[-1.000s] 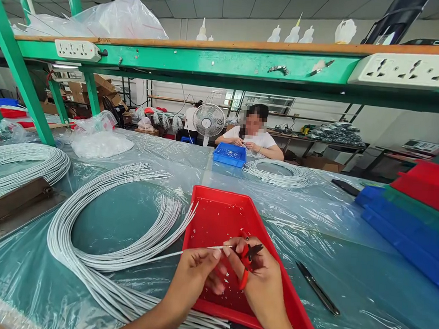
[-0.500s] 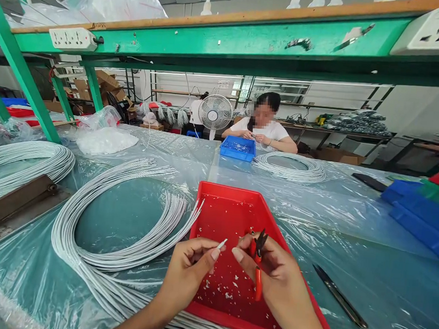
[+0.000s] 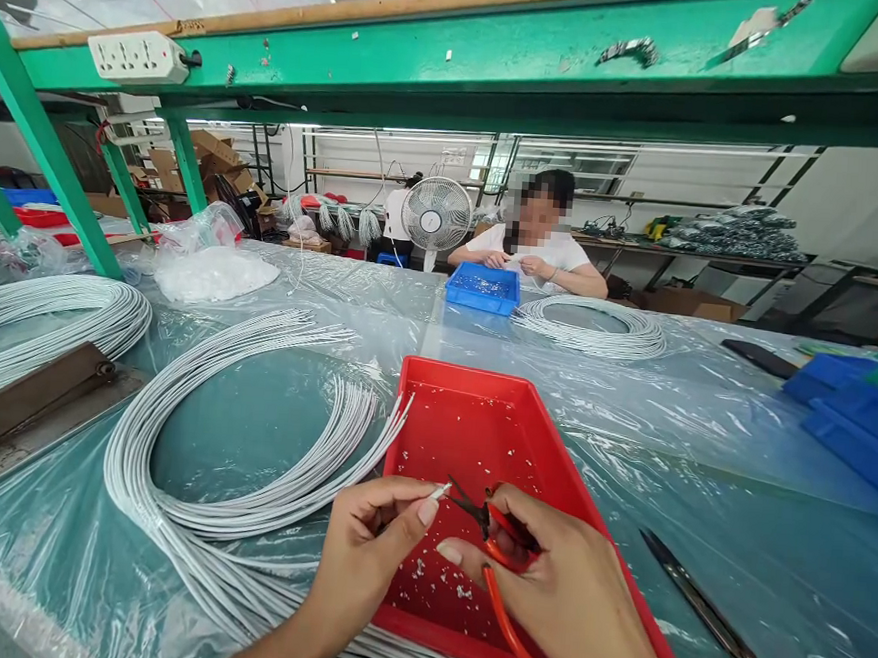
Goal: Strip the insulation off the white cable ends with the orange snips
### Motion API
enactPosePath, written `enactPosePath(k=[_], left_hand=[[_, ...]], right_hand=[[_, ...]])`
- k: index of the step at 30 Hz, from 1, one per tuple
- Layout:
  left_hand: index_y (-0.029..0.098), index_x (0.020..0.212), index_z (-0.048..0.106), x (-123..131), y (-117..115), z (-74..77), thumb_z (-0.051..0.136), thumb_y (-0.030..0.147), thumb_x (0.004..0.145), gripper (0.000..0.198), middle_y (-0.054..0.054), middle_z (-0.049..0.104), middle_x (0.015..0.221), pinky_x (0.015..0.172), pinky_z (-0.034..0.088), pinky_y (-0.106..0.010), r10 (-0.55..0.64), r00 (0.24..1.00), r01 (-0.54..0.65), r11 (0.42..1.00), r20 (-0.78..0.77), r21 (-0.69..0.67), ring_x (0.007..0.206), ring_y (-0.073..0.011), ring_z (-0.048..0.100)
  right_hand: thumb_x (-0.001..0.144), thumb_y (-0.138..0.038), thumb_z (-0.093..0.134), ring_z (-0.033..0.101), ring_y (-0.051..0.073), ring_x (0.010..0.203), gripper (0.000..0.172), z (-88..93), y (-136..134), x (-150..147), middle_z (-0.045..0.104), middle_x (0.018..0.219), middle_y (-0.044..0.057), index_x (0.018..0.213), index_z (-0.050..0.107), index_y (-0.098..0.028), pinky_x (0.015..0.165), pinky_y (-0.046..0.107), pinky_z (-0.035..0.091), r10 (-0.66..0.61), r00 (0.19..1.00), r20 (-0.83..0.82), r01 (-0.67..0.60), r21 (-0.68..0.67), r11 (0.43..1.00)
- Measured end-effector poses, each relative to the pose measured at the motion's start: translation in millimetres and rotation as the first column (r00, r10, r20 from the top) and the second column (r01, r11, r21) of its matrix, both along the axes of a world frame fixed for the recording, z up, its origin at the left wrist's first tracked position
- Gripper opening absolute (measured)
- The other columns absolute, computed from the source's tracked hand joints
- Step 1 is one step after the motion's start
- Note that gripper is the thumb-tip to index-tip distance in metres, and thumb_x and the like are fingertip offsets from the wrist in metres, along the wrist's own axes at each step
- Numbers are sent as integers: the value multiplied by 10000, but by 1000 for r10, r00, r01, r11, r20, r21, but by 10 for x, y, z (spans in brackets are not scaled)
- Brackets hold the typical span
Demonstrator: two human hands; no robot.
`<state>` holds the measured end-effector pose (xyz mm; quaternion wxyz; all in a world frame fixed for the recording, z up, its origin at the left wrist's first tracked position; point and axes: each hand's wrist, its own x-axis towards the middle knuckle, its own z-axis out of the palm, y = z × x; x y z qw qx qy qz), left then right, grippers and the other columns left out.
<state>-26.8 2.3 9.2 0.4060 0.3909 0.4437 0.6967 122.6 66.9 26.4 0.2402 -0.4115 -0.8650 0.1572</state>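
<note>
My left hand (image 3: 370,550) pinches the end of a white cable (image 3: 439,491) between thumb and fingers, over the near edge of a red tray (image 3: 478,422). My right hand (image 3: 563,593) is closed round red-handled cutters (image 3: 496,533), whose dark jaws point left and sit right at the cable's tip. Small white scraps lie scattered in the tray. A bundle of white cables (image 3: 197,452) curves in a loop on the plastic-covered table to the left of my hands.
A dark tool (image 3: 698,598) lies on the table to the right. Stacked blue trays (image 3: 853,423) sit far right. Across the table a person works beside a blue tray (image 3: 483,287) and a cable coil (image 3: 596,330). A green shelf frame (image 3: 428,58) runs overhead.
The cutters have swung from upright to pointing left, their jaws now at the cable tip. My view has tilted down a little.
</note>
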Motion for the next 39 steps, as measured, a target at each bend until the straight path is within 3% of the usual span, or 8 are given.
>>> enactPosePath(k=[9,18,25,28,35,39], left_hand=[[198,774,744,23,-59,37,667,164,724,97,-42,743,801,657,508,-186,48,993,-46,999,-108,18,712,-148,666],[180,778,742,6,-66,51,650,177,740,100,-53,723,718,595,485,-201,114,946,-99,993,-303,62,638,-146,631],[155,796,721,14,-69,43,612,213,775,125,-76,728,805,671,497,-238,48,969,-45,999,-243,15,724,-176,646],[153,778,717,23,-68,35,625,201,763,106,-74,726,786,654,493,-230,65,970,-62,998,-235,20,708,-172,643],[171,754,731,21,-77,4,635,144,750,100,-55,712,708,611,466,-215,158,908,-110,984,-388,143,628,-142,610],[181,776,735,25,-70,24,633,148,752,111,-49,710,692,598,465,-214,159,924,-126,985,-348,114,625,-144,610]], right_hand=[[670,-473,613,279,100,452,386,10,-49,-20,398,496,-82,589,327,-227,406,174,254,-9,1000,-1,9,-40,999],[681,-468,608,255,99,439,426,-14,-59,-3,348,472,-94,580,272,-226,401,175,213,1,1000,15,-2,80,997],[719,-473,561,280,103,416,402,19,-53,6,382,455,-88,585,271,-230,404,182,216,1,998,65,-13,184,983],[721,-481,554,293,100,394,421,29,-71,-7,362,444,-87,578,249,-229,395,188,207,-13,998,69,-1,206,979],[718,-502,550,298,97,369,449,38,-98,-39,338,427,-85,565,229,-227,381,189,204,-22,999,40,13,215,977],[717,-510,545,287,102,368,457,46,-90,-38,325,430,-85,572,215,-229,383,193,190,-44,997,63,31,194,980]])
